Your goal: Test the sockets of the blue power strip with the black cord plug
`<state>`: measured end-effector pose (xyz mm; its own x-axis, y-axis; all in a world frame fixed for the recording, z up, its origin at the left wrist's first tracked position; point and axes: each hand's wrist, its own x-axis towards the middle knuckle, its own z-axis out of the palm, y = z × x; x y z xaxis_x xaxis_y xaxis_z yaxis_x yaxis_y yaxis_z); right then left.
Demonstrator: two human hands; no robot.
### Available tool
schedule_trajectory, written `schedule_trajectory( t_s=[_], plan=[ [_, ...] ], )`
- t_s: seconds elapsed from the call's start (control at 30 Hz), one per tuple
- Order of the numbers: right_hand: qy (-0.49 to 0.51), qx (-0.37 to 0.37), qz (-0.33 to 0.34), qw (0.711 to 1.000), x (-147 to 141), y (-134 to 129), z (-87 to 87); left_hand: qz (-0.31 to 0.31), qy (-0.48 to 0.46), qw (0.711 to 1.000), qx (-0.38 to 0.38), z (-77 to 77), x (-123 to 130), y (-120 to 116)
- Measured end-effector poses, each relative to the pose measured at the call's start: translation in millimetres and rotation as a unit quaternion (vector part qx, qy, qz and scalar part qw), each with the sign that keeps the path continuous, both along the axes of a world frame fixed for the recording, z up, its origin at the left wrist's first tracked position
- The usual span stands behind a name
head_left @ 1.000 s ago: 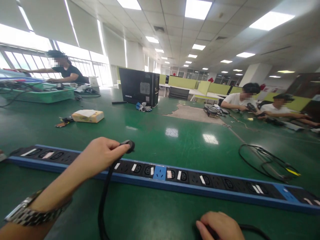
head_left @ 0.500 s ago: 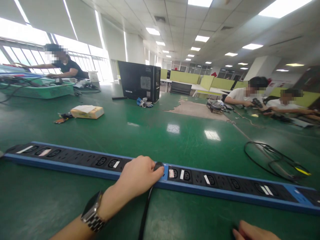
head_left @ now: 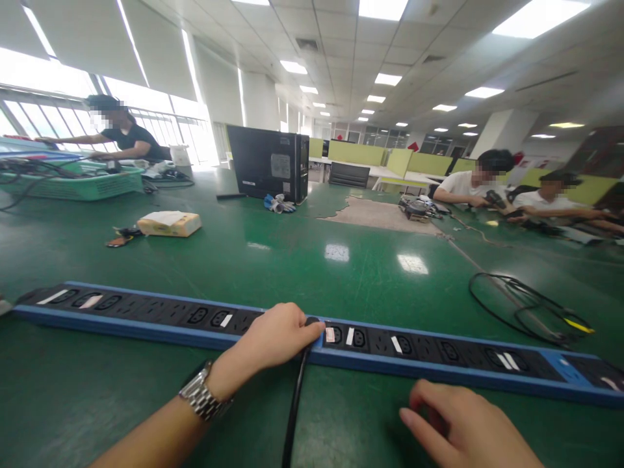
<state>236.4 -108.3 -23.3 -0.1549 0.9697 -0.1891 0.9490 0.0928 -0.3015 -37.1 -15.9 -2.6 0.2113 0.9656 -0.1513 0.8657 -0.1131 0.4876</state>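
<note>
A long blue and black power strip with rows of sockets lies across the bench in front of me. My left hand, with a metal-band watch on the wrist, is closed over a black plug at the middle of the strip. From under it a black cable runs down toward me. Whether the plug sits in a socket is hidden by the hand. My right hand hovers over the bench just in front of the strip, fingers curled, thumb apart, holding nothing.
A black computer case stands on the green bench with gloves beside it. A tissue pack lies left, a green basket of cables behind it. A coiled cable lies right. Several people sit around the bench.
My right hand has come up from the lower right edge toward the strip. My left hand stays on the plug; the view has shifted slightly.
</note>
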Motion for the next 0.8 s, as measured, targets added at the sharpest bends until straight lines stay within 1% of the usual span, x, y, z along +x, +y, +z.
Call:
schedule_trajectory(
  t_s=[0.07,0.13,0.23,0.27,0.33,0.4,0.43,0.5,0.57,0.6,0.67,0.73,0.8],
  plan=[
    [0.042,0.026,0.025,0.998,-21.5,11.8,13.9,-0.004,0.016,1.0,0.012,-1.4,1.7,0.2],
    [0.093,0.054,0.036,0.994,-43.8,26.5,23.8,-0.009,0.019,1.0,0.023,-1.8,0.5,-0.7],
    [0.135,0.086,0.018,0.987,-78.8,49.9,31.8,-0.054,-0.023,0.998,0.026,-2.0,-10.5,-0.1],
    [0.138,0.104,0.011,0.985,-90.7,56.6,32.9,-0.056,-0.042,0.997,0.046,-2.9,-16.1,1.3],
    [0.113,0.143,-0.002,0.983,-113.7,67.0,32.5,-0.022,-0.071,0.989,0.127,-7.4,-27.4,5.3],
    [0.063,0.171,-0.001,0.983,-133.7,73.0,29.1,0.008,-0.077,0.973,0.217,-15.9,-35.9,9.3],
    [0.04,0.178,0.001,0.983,-141.8,74.6,26.7,0.001,-0.069,0.968,0.241,-21.1,-38.5,10.6],
    [0.01,0.182,0.0,0.983,-153.7,75.6,23.3,-0.041,-0.037,0.968,0.244,-30.5,-40.2,11.1],
    [0.008,0.183,-0.005,0.983,-159.4,74.1,25.5,-0.061,0.003,0.971,0.231,-35.9,-38.9,9.2],
    [0.015,0.191,-0.013,0.981,-159.9,72.6,29.8,-0.061,0.016,0.972,0.227,-36.7,-37.8,7.9],
    [0.04,0.218,-0.021,0.975,-155.8,68.8,44.1,-0.059,0.028,0.972,0.226,-35.6,-35.8,5.6],
    [0.072,0.245,-0.022,0.967,-143.5,65.2,61.1,-0.059,0.031,0.971,0.23,-33.5,-35.0,4.3],
    [0.102,0.236,-0.021,0.966,-121.7,63.8,72.2,-0.057,0.034,0.97,0.235,-33.0,-35.4,3.9]
  ],
)
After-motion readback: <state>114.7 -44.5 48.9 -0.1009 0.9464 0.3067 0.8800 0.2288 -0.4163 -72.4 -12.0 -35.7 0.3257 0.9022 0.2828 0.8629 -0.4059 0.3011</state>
